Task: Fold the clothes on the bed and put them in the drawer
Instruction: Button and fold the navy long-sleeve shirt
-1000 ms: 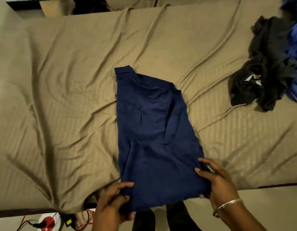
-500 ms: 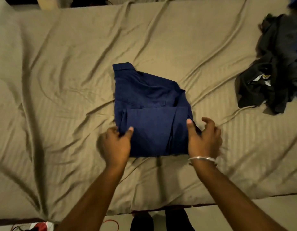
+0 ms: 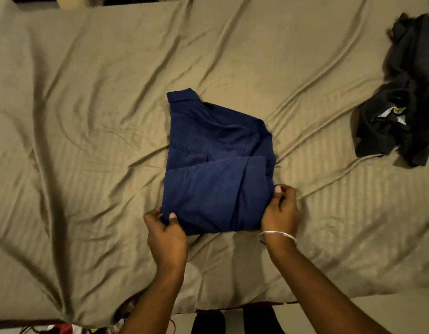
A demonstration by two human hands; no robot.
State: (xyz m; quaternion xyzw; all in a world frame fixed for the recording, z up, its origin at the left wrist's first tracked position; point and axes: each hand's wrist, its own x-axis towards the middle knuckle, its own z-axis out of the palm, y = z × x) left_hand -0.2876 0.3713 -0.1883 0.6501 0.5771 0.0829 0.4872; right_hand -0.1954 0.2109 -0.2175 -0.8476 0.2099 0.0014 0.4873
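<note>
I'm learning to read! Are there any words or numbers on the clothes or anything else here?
No words or numbers can be read here.
White and yellow tag in the dark clothes pile: print too small and blurred to read.
Navy shirt: no print visible.
Tan bedsheet: only woven stripes.

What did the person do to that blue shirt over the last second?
The navy shirt's lower half was folded up over its middle, so it now lies shorter. Both hands shifted afterwards: the left hand pinches the near-left corner, the right hand the right edge. The dark clothes pile and the rumpled bedsheet stayed put.
</note>
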